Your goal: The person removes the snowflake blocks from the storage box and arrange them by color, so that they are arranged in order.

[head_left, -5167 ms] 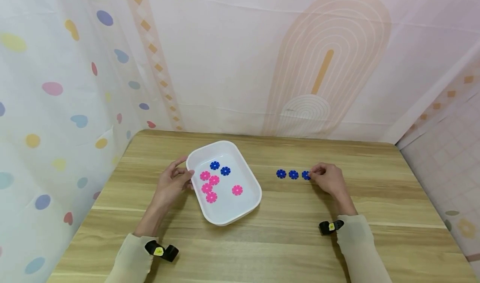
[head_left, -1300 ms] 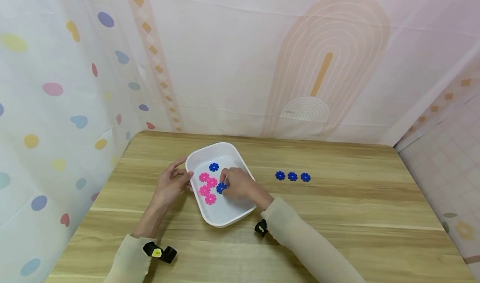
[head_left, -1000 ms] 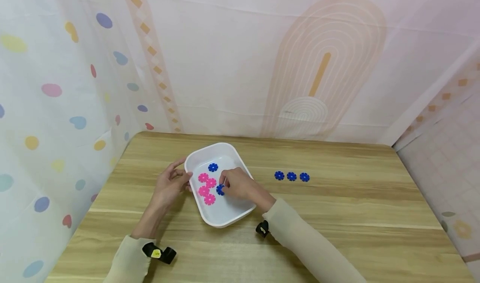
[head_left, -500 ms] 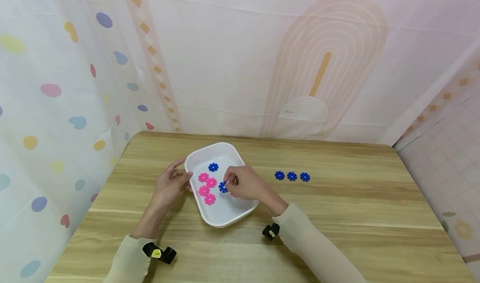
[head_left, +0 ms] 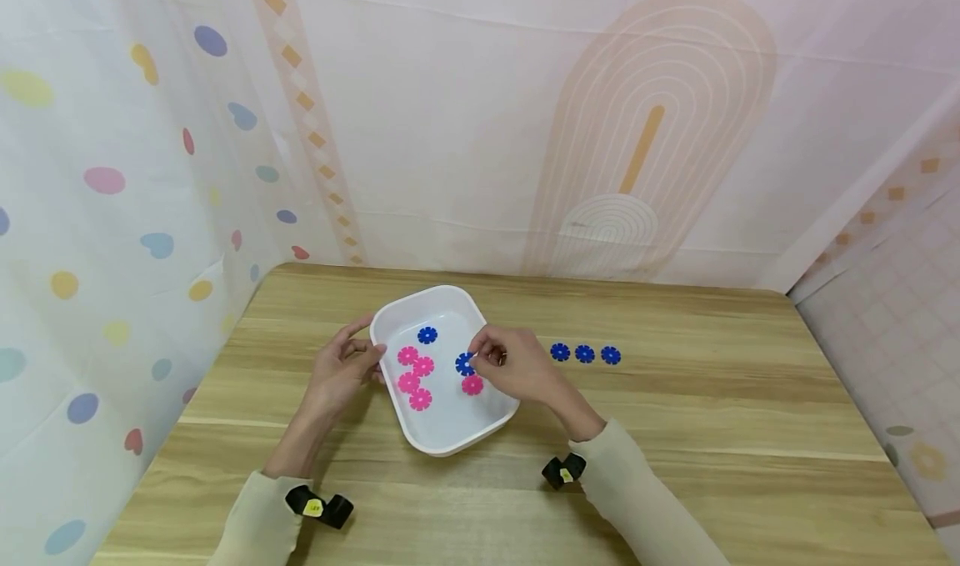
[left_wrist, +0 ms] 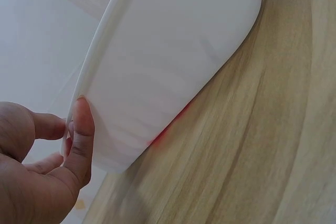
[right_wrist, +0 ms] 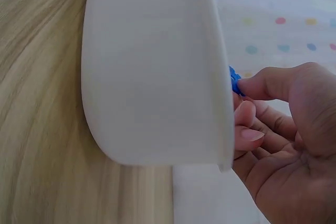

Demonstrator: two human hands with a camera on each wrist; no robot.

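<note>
— Where is the right hand point(head_left: 517, 370)?

— At the centre of the head view, over the white tray point(head_left: 491, 337), thumb and forefinger pinching a blue flower disc point(head_left: 464, 363) just above its floor.

— And the left hand point(head_left: 341, 370)?

— Fingers curled on the tray's left rim.

— How far along does the sorting look?

— Three blue discs in a row point(head_left: 584, 353) lie on the table point(head_left: 675, 466), right of the tray. One more blue disc point(head_left: 427, 334) sits in the tray with five pink discs point(head_left: 415, 376). So I judge one blue left after this.
</note>
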